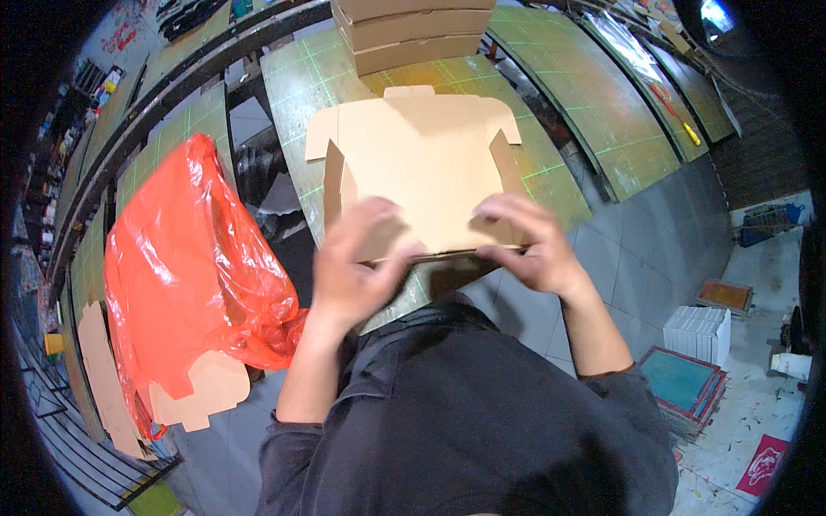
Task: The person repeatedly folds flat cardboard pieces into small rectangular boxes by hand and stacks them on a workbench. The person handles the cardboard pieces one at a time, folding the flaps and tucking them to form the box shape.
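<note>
A brown cardboard box (422, 163), partly folded, lies on the green-lined board in front of me, its side walls raised and its wide tabbed flap spread away from me. My left hand (361, 258), blurred by motion, grips the near wall at its left end, fingers curled over the inside and thumb along the top edge. At the right end of the same wall my right hand (529, 245) does likewise, its thumb near the front edge. The palms hide both near corners.
A stack of folded cardboard boxes (417, 39) stands at the far edge. On the left, a red plastic bag (198, 267) covers flat cardboard blanks (215, 391). Further boards (594, 86) with gaps between them run right. Framed screens (680, 378) and a white stack (697, 334) sit on the floor.
</note>
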`<action>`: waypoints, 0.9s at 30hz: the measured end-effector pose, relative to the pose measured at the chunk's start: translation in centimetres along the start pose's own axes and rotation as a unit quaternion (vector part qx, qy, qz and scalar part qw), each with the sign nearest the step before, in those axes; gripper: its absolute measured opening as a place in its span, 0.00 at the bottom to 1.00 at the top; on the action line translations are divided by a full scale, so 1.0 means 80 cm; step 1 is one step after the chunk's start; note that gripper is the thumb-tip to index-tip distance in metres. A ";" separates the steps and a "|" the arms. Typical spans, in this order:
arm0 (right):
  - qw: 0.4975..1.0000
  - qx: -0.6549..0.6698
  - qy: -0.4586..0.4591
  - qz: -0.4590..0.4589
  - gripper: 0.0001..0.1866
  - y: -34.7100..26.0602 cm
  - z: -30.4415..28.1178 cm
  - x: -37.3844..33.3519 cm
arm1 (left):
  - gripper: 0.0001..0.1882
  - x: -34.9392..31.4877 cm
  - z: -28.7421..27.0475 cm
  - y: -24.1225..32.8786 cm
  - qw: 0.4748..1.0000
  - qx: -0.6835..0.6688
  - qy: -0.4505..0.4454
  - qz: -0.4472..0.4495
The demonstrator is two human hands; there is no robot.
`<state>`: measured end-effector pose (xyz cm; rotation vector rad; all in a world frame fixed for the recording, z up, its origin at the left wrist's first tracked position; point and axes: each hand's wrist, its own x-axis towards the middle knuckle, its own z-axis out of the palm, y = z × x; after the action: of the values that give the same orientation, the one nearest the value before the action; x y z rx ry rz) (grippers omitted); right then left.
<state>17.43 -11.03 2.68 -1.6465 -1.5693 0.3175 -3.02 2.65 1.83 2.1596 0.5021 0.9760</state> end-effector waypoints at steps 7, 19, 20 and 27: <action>0.925 0.148 0.174 0.303 0.22 0.090 0.002 0.019 | 0.29 0.043 -0.003 -0.065 0.934 -0.128 0.007 -0.334; 0.870 0.313 0.211 0.317 0.14 0.062 0.021 0.017 | 0.17 0.023 -0.005 -0.088 0.833 -0.329 0.112 -0.430; 0.869 0.313 0.216 0.318 0.14 0.061 0.020 0.017 | 0.18 0.023 -0.004 -0.084 0.816 -0.377 0.123 -0.421; 0.844 0.377 0.280 0.259 0.22 0.064 0.030 0.020 | 0.22 0.022 -0.001 -0.087 0.784 -0.485 0.124 -0.367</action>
<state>19.75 -8.10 -1.84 -1.3067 -0.4265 0.5814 -2.36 8.40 -2.38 0.7871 0.6859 0.7831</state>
